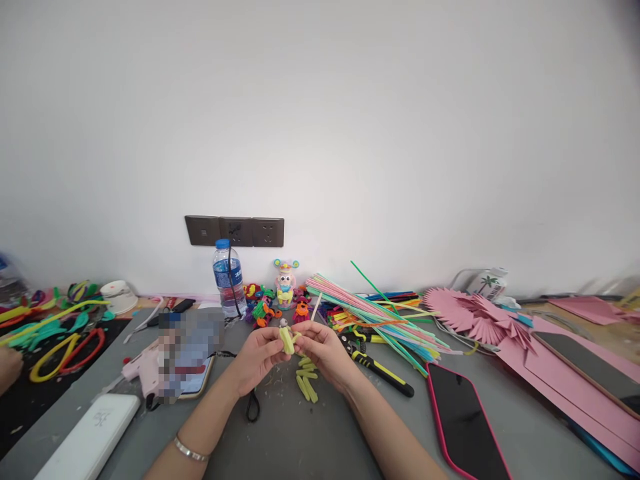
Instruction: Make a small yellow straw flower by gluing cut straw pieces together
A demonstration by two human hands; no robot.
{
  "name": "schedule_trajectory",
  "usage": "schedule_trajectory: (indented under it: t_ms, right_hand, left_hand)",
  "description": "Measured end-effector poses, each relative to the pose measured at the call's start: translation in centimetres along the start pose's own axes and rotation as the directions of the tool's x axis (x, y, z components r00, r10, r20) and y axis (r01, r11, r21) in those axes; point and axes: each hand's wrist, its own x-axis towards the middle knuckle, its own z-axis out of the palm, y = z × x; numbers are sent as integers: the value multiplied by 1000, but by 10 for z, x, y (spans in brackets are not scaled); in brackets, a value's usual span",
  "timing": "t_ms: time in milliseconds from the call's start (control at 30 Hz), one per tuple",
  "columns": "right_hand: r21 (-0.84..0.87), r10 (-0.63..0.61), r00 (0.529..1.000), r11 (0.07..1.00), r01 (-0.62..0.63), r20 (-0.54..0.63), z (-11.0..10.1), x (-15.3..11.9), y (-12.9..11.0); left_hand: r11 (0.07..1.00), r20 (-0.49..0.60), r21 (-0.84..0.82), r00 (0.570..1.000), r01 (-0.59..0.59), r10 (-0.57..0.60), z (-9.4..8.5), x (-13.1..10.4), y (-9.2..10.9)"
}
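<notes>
At the centre of the head view, my left hand (260, 357) pinches a small pale yellow-green piece (287, 340) from the left. My right hand (323, 350) closes its fingers on the right side of the same piece. A tiny greyish bit shows at its top. Several similar yellow-green pieces (307, 385) lie on the grey mat (300, 443) just below my right hand. Behind the hands stands a colourful figurine (285, 287), with small multicoloured fuzzy shapes (302, 309) around its base.
A water bottle (228, 280) stands behind my left hand. Pipe cleaners (375, 317), pliers (383, 373), a pink-edged phone (467, 423) and folded pink paper (465, 317) lie right. On the left are a power bank (90, 437), a glue gun (147, 370) and another person's hand (9, 367).
</notes>
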Motion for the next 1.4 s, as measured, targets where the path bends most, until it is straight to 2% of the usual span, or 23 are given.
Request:
schedule_trajectory:
  t_ms: [167, 267, 633, 833, 900, 1067, 1267, 1400]
  right_hand:
    - [123, 107, 994, 987, -106, -4, 2, 0, 4]
    - [161, 131, 991, 979, -126, -23, 3, 0, 6]
    - [113, 6, 977, 993, 19, -213, 3, 6, 9]
    - [10, -31, 978, 999, 34, -205, -7, 7, 3]
    - [-36, -53, 977, 998, 46, -207, -9, 8, 3]
    - [-124, -124, 972, 987, 101, -198, -8, 8, 2]
    - [-97, -144, 963, 987, 125, -227, -6, 8, -1]
    - [-48, -95, 965, 995, 86, -245, -7, 7, 3]
  left_hand:
    - [1000, -2, 3, 1000, -7, 7, 1, -1, 2]
    - [1000, -12, 7, 1000, -29, 29, 2, -1, 1]
    - [984, -88, 135, 988, -118, 130, 11, 0, 3]
    - [969, -190, 205, 965, -140, 179, 2, 4, 2]
    - [974, -201, 198, 968, -112, 152, 1, 4, 2]
    - [986, -132, 165, 991, -12, 34, 3, 4, -1]
    - [986, -130, 169, 991, 2, 20, 7, 3, 1]
    - [975, -145, 224, 989, -1, 35, 7, 2, 1]
